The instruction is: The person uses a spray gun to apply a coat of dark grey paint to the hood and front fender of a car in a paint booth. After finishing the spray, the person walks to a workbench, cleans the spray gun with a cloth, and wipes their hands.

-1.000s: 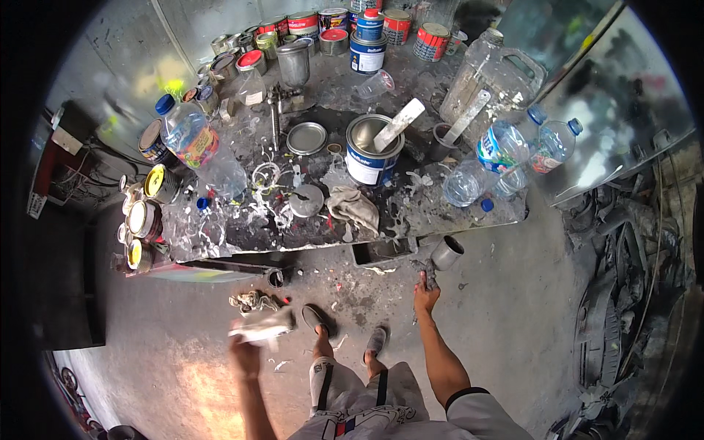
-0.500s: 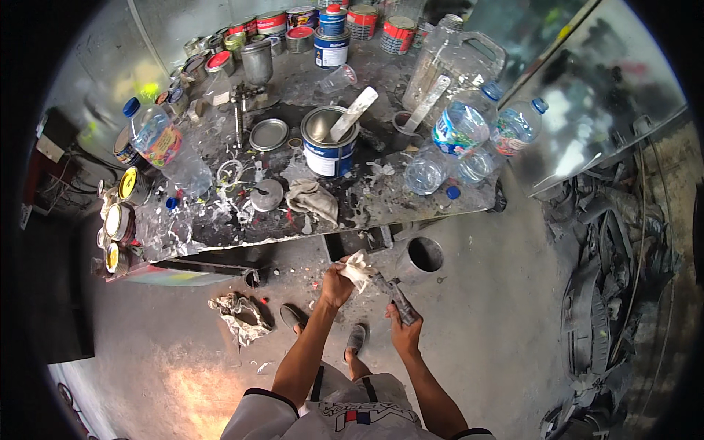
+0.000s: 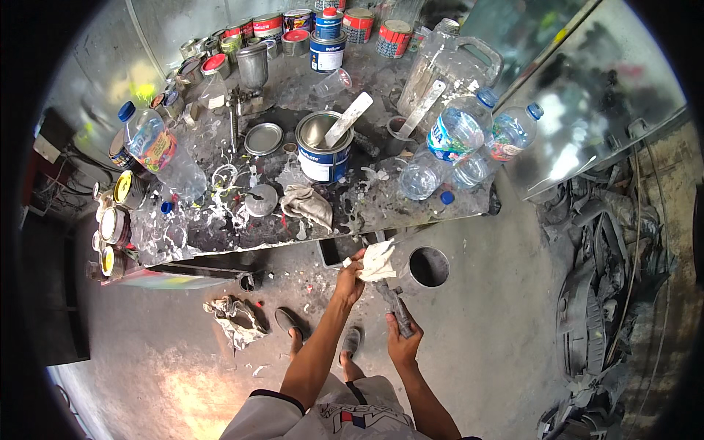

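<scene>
White rag cloth bunches up from the fingers of my left hand, which is closed on it just beyond the table's front edge. Lower and to the right, my right hand grips the handle of a dark grey, paint-stained tool. Its shape resembles a spray gun, but its kind is not certain. The tool's far end lies just below the rag. On the table, above my hands, stands an open paint can with a pale stirring stick leaning in it. A crumpled grey cloth lies near the edge.
Plastic bottles stand at the table's right, another bottle at its left. Paint tins line the back. Below the table are a round bucket and a crumpled cloth on the floor. Dark parts pile up at right.
My left hand has moved slightly right with the rag, which now spreads wider. The tool has turned more upright in my right hand, which sits a little lower. The view has shifted slightly.
</scene>
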`<state>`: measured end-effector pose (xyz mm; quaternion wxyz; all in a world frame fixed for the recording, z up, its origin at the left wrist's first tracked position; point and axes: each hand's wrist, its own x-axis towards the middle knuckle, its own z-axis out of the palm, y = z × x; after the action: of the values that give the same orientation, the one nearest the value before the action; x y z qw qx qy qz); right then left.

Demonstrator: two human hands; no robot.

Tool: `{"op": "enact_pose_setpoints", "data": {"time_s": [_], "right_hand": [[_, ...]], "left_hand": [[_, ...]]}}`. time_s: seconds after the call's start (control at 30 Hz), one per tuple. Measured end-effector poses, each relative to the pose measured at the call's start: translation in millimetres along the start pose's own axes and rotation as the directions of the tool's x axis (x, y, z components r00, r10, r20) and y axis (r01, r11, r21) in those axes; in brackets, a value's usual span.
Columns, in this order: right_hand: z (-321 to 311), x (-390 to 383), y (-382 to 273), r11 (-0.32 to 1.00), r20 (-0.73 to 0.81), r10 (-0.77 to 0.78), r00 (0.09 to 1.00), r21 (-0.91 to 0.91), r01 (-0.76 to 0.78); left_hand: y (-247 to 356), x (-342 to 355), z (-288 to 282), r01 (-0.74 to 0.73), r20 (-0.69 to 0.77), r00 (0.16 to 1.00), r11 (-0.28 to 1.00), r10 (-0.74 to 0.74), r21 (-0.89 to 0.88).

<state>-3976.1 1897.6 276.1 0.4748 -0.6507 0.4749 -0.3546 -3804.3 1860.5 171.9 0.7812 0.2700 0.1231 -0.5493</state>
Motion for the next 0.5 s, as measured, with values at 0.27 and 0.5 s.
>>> {"op": "enact_pose_setpoints", "data": {"time_s": [0.27,0.5], "right_hand": [[-1.7,-4.6,-17.6,0.999,0.01,-0.037,0.999,0.002,0.037],[-6.9,-7.8,-22.2,0.998,0.041,-0.043,0.998,-0.035,0.044]], "left_hand": [[-7.1,4.1,5.8,-0.042,-0.119,0.992,0.995,0.052,0.085],[-4.4,15.8,1.1,0.135,0.118,0.986,0.98,-0.119,-0.148]]}}
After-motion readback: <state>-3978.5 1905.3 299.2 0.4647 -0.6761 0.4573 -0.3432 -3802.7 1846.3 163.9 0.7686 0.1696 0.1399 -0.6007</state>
